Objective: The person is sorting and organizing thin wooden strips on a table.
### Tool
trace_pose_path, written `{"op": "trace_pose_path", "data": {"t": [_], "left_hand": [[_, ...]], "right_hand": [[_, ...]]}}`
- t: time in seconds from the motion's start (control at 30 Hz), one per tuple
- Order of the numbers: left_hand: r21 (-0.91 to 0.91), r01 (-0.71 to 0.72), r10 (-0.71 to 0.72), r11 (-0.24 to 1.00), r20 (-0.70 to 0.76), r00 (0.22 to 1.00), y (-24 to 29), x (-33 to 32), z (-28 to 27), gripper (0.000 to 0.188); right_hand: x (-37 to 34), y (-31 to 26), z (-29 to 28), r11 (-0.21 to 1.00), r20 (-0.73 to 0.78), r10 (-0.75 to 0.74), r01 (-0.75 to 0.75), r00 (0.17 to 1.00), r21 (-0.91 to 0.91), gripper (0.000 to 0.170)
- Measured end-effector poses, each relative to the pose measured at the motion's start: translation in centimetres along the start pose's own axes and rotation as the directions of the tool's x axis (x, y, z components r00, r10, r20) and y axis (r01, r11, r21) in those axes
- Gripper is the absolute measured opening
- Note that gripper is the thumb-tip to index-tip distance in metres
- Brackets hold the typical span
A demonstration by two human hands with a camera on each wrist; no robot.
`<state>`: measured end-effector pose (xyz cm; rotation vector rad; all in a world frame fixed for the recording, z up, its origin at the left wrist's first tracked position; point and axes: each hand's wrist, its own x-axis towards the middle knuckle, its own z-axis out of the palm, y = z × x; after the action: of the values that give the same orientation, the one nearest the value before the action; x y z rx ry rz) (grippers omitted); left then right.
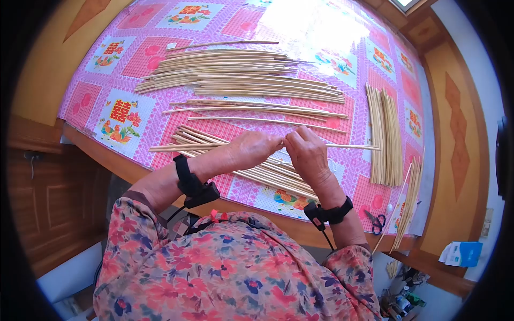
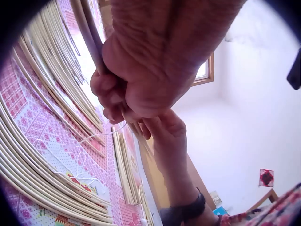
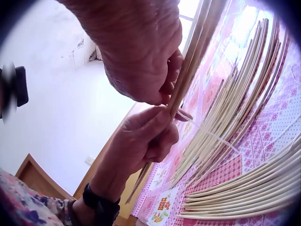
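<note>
My left hand (image 1: 251, 147) grips a few long thin wooden sticks (image 1: 348, 146), held crosswise over the table. The right hand (image 1: 308, 152) meets it at the middle of these sticks, fingers curled in close against them. A thin white string (image 3: 211, 134) passes round the sticks between both hands and trails down toward the table. In the right wrist view, a short bit of this string shows at the right fingertips, which pinch it. Below the hands lies a loose bundle of sticks (image 1: 273, 179), partly hidden by the left forearm.
A large pile of sticks (image 1: 235, 72) lies at the back of the patterned tablecloth (image 1: 144, 112), a few looser sticks (image 1: 262, 108) in front. Neat bundles (image 1: 383, 136) stand to the right, with more sticks (image 1: 408, 206) by black scissors (image 1: 376, 222) near the edge.
</note>
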<state>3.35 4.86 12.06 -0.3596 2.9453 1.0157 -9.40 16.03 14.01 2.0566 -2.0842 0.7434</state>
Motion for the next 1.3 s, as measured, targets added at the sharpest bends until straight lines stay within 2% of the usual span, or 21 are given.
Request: {"op": "trace_pose_path", "data": {"t": [0.07,0.1,0.13,0.17,0.23,0.33,0.4,0.47,0.5,0.63,0.73,0.83,0.93,0.97,1.03,1.1,1.13,1.2,1.23,1.27,1.3], "left_hand": [[-0.004,-0.035,0.035,0.999,-0.039,0.999,-0.2,0.1,0.0,0.023],[-0.012,-0.034,0.033,0.999,-0.051,0.998,0.2,0.1,-0.5,0.023],[-0.022,-0.032,0.031,0.999,-0.063,0.998,0.5,0.1,-0.7,0.023],[-0.031,-0.030,0.028,0.999,-0.065,0.997,0.4,0.3,-0.6,0.023],[0.017,-0.100,0.102,0.995,-0.163,0.981,0.2,0.8,-1.0,0.024],[0.039,-0.069,0.073,0.997,-0.126,0.989,0.7,0.8,-2.1,0.022],[0.046,-0.058,0.063,0.997,-0.121,0.991,1.0,1.1,-2.2,0.025],[0.046,-0.045,0.047,0.998,-0.038,0.998,1.9,1.2,-3.4,0.025],[0.040,-0.042,0.043,0.998,-0.038,0.998,2.2,1.1,-3.5,0.025],[0.024,-0.060,0.061,0.998,-0.055,0.997,2.3,1.3,-3.7,0.028],[0.014,-0.054,0.054,0.998,-0.040,0.998,2.5,1.2,-3.8,0.029],[0.010,-0.057,0.057,0.998,-0.020,0.998,2.5,1.0,-3.4,0.030],[-0.013,-0.055,0.055,0.998,0.000,0.998,1.9,0.9,-2.1,0.033],[0.004,-0.053,0.053,0.999,0.030,0.998,1.8,0.8,-1.8,0.030],[0.016,-0.052,0.052,0.998,0.057,0.997,2.0,0.7,-1.3,0.028],[0.072,-0.045,0.027,0.996,0.238,0.971,1.5,0.1,0.5,0.020],[-0.002,-0.186,0.178,0.983,0.291,0.940,0.6,-0.9,3.4,0.017],[-0.056,-0.063,0.069,0.996,0.111,0.991,0.2,-0.7,2.4,0.018],[-0.010,0.078,-0.075,0.997,0.180,0.981,0.6,0.1,-0.5,0.022],[0.052,-0.034,0.028,0.998,0.119,0.992,-1.1,0.5,-0.4,0.026],[0.040,-0.052,0.046,0.998,0.124,0.991,-1.7,0.5,-1.0,0.023]], "right_hand": [[0.2,0.4,0.4,0.993,0.006,0.007,-0.008,1.000,0.115,0.010],[0.4,0.5,0.7,0.989,-0.062,-0.003,0.012,0.998,0.148,0.011],[0.6,0.5,0.9,0.989,-0.055,-0.005,0.013,0.998,0.147,0.011],[0.8,0.4,1.0,0.985,-0.113,0.025,-0.005,0.993,0.172,0.011],[1.1,0.4,1.0,0.964,-0.184,0.109,-0.058,0.977,0.260,0.009],[1.7,0.2,0.2,0.934,-0.191,0.157,-0.083,0.969,0.347,0.009],[1.7,0.2,0.1,0.929,-0.178,0.163,-0.091,0.970,0.358,0.008],[2.0,0.2,-0.4,0.921,-0.196,0.161,-0.076,0.967,0.383,0.007],[2.1,0.4,-0.6,0.933,-0.230,0.114,-0.025,0.966,0.359,0.005],[2.2,0.1,-1.5,0.937,-0.202,0.125,-0.048,0.972,0.347,0.005],[2.2,0.4,-1.6,0.948,-0.218,0.077,-0.004,0.973,0.318,0.006],[1.1,0.7,-1.0,0.970,-0.104,0.084,-0.057,0.991,0.235,0.009],[0.4,0.4,-0.7,0.992,-0.113,0.026,-0.012,0.993,0.126,0.008],[0.3,0.4,-0.5,0.992,-0.109,0.028,-0.013,0.994,0.128,0.008],[0.3,0.3,-0.3,0.926,-0.088,0.183,-0.142,0.979,0.351,0.008],[3.2,1.3,-2.2,0.897,-0.434,0.222,-0.009,0.873,0.442,0.009],[4.8,2.2,-5.3,0.883,-0.506,0.298,-0.032,0.809,0.468,0.013],[4.5,3.9,-7.6,0.609,-0.368,0.500,-0.017,0.784,0.793,0.018],[4.3,3.6,-7.4,0.398,-0.253,0.560,0.012,0.789,0.917,0.017],[3.8,2.9,-6.5,0.142,-0.110,0.599,0.031,0.793,0.989,0.018],[3.5,3.5,-6.4,-0.055,0.038,0.527,-0.011,0.849,0.998,0.019]]}}
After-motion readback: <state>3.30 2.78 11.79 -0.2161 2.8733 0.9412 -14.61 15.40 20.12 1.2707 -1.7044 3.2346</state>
